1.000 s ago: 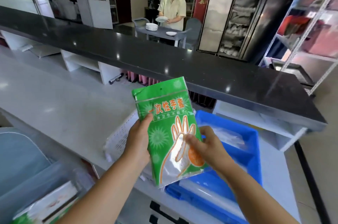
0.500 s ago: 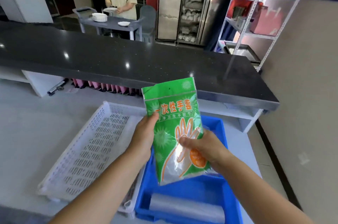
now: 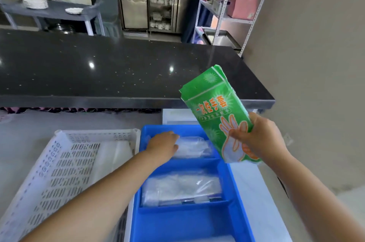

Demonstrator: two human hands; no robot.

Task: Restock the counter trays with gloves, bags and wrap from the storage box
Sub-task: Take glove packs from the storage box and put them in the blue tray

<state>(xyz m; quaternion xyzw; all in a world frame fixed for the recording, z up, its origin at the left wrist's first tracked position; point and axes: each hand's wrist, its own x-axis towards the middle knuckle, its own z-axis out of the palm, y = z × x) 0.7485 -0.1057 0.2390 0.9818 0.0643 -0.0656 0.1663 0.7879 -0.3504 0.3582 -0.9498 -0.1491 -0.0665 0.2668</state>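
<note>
Nearest, at 6 o'clock, the blue divided tray (image 3: 235,182) sits on the pale counter, its front compartment bare as far as the frame shows. The middle compartment holds a flat clear plastic pack (image 3: 180,187). At 9 o'clock, touching the blue tray's left wall, lies the white perforated tray (image 3: 59,172) with pale film-like stock along its right side.

Further in, the left hand (image 3: 163,146) rests palm-down, fingers loosely curled, on the clear packets (image 3: 194,148) in the far compartment; whether it grips one I cannot tell. At 2 o'clock the right hand (image 3: 256,140) pinches the lower half of the green disposable-glove pack (image 3: 216,111), held tilted above the tray's right rim, touching nothing else.

The step looks like making room for the glove pack. Best to press or slide the clear packets flat toward one wall first, then lower the green pack lengthwise into that gap, not dropped on top, so it lies level.

Beyond runs the black speckled countertop (image 3: 118,68).
</note>
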